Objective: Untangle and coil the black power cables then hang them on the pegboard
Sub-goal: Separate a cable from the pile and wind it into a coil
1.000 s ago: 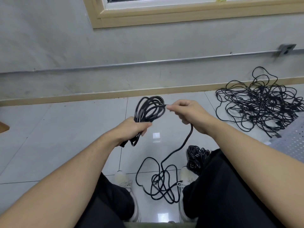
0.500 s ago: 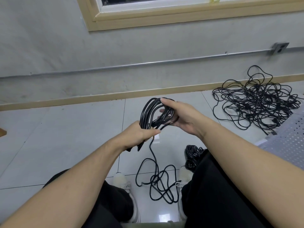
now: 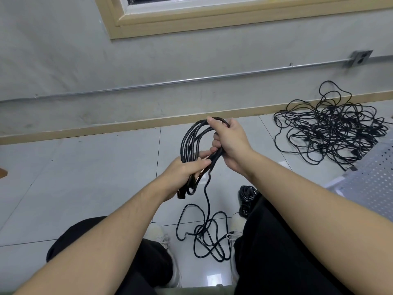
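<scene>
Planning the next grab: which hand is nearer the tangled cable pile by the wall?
Right. The right hand is closer to the tangled cable pile; the left hand sits farther away, lower on the coil.

Both forearms bare, reaching forward. Left hand (image 3: pixel 180 173) fisted round lower end of black coiled power cable (image 3: pixel 191 141), thumb on top. Right hand (image 3: pixel 230 141) curled over coil's upper right side, thumb raised.
</scene>
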{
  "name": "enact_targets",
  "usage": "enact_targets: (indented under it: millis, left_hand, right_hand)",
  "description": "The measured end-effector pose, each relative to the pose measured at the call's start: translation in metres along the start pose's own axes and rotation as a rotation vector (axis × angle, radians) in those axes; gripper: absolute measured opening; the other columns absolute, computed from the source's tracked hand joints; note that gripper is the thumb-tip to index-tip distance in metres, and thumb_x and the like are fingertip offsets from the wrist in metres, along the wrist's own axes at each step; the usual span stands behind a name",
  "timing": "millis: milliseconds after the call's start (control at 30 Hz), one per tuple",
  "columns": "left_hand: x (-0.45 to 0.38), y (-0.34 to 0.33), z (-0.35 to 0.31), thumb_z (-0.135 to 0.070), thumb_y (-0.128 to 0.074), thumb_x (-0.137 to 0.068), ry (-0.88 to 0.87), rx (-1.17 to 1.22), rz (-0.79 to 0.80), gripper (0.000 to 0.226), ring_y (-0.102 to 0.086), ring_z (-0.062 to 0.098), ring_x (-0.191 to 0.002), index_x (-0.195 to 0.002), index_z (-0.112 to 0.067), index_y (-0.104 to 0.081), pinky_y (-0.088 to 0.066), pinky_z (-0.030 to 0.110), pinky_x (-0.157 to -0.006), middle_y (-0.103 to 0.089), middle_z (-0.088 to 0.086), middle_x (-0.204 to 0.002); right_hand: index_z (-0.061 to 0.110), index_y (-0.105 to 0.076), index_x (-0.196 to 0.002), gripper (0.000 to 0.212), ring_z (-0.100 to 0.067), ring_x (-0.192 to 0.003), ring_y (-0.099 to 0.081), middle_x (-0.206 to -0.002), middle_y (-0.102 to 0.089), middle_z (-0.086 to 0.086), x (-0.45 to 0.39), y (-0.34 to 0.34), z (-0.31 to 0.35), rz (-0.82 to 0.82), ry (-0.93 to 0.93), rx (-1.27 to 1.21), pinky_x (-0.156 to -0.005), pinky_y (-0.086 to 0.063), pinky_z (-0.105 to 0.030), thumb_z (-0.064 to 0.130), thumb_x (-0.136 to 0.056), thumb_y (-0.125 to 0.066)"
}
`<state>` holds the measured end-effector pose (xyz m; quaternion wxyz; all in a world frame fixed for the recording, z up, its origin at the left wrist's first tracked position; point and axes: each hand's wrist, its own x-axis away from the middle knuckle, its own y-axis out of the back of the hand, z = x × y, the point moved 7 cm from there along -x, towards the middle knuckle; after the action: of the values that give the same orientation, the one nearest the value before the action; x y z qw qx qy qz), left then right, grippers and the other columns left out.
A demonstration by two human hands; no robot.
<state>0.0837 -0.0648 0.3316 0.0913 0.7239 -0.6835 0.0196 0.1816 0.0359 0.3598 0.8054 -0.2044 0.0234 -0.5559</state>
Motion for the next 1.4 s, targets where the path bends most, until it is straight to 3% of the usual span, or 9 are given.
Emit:
enact_targets:
  millis: [100,200,267,433,667,833,933,1167,1400]
  left_hand:
    - [0.007,-0.015,0.002,-0.03,-0.065,-0.088,0.098,0.06,0.128,0.044,-0.062,0.014,-0.069,-0.047,-0.02,-0.05,-0.035,0.034,-0.068,-0.063,0.0,-0.067]
    - [0.011,-0.023,-0.003,-0.022,-0.064,-0.091,0.139,0.18,0.199,0.027,-0.07,0.025,-0.115,-0.066,-0.016,-0.072,-0.044,0.036,-0.111,-0.065,0.02,-0.107]
    - [0.014,-0.025,-0.007,-0.021,-0.064,-0.088,0.152,0.305,0.222,0.019,-0.072,0.032,-0.108,-0.084,-0.004,-0.072,-0.048,0.043,-0.111,-0.057,0.023,-0.105]
    - [0.02,-0.028,-0.02,-0.017,-0.058,-0.088,0.11,0.374,0.292,0.03,-0.071,0.023,-0.082,-0.06,-0.018,-0.069,-0.058,0.046,-0.094,-0.06,0.01,-0.094]
    - [0.008,-0.013,-0.011,-0.02,-0.068,-0.088,0.055,0.455,-0.013,0.02,-0.046,0.011,-0.055,-0.069,-0.018,-0.063,-0.048,0.024,-0.054,-0.051,0.002,-0.075]
    - [-0.004,0.031,-0.025,-0.019,-0.054,-0.104,-0.026,0.753,-0.254,0.025,-0.044,0.007,-0.053,-0.08,-0.015,-0.056,-0.044,0.019,-0.048,-0.049,-0.002,-0.073]
    - [-0.004,0.063,-0.024,-0.022,-0.057,-0.104,-0.077,0.851,-0.463,0.023,-0.039,0.007,-0.052,-0.082,-0.017,-0.05,-0.038,0.019,-0.048,-0.048,-0.004,-0.071]
    - [0.031,0.126,-0.014,-0.046,-0.063,-0.096,0.127,0.336,-0.992,0.034,-0.038,0.015,-0.049,-0.079,-0.024,-0.044,-0.033,0.025,-0.053,-0.037,-0.003,-0.063]
    - [0.022,0.111,-0.018,-0.045,-0.066,-0.095,0.173,-0.173,-0.789,0.036,-0.047,0.016,-0.062,-0.071,-0.019,-0.064,-0.035,0.028,-0.057,-0.049,-0.004,-0.061]
  right_hand:
    - [0.02,-0.036,-0.099,0.037,-0.009,-0.044,-0.022,-0.055,-0.03,0.006,0.001,-0.002,-0.003,-0.004,-0.045,-0.097,-0.036,-0.023,-0.021,0.019,-0.094,-0.072]
    - [0.023,-0.044,-0.113,0.036,-0.008,-0.044,-0.021,-0.054,-0.027,0.006,-0.001,0.0,0.001,0.002,-0.034,-0.145,-0.036,-0.021,-0.019,0.016,-0.093,-0.073]
    - [0.022,-0.05,-0.125,0.037,-0.008,-0.044,-0.021,-0.057,-0.025,0.005,-0.003,0.0,0.005,0.036,-0.018,-0.144,-0.036,-0.022,-0.019,0.017,-0.095,-0.071]
    - [0.021,-0.063,-0.103,0.006,-0.005,-0.04,-0.021,-0.053,-0.024,0.007,-0.004,-0.006,0.009,0.135,-0.013,-0.138,-0.035,-0.023,-0.017,0.022,-0.098,-0.067]
    - [0.015,-0.062,-0.112,0.051,-0.017,-0.056,-0.061,-0.067,-0.064,-0.002,-0.007,-0.01,-0.016,0.149,-0.138,0.085,-0.063,-0.053,-0.032,0.058,-0.105,-0.035]
    - [0.02,-0.064,-0.1,0.074,-0.019,-0.078,-0.066,-0.084,-0.075,-0.006,0.02,-0.028,-0.068,0.539,-0.4,0.543,-0.081,-0.045,-0.037,0.068,-0.102,-0.008]
    - [0.013,-0.062,-0.098,0.066,-0.029,-0.085,-0.065,-0.078,-0.073,-0.012,0.035,-0.03,-0.082,0.699,-0.463,0.688,-0.086,-0.047,-0.037,0.063,-0.104,-0.021]
    - [0.016,-0.061,-0.084,0.033,-0.015,-0.054,-0.042,-0.069,-0.062,-0.002,0.025,0.002,-0.05,0.656,-0.112,1.249,-0.046,-0.033,-0.024,0.046,-0.095,-0.065]
    - [0.019,-0.074,-0.084,0.022,-0.012,-0.057,-0.031,-0.06,-0.041,0.009,0.023,0.002,-0.011,0.511,0.066,0.661,-0.05,-0.024,-0.02,0.024,-0.101,-0.061]
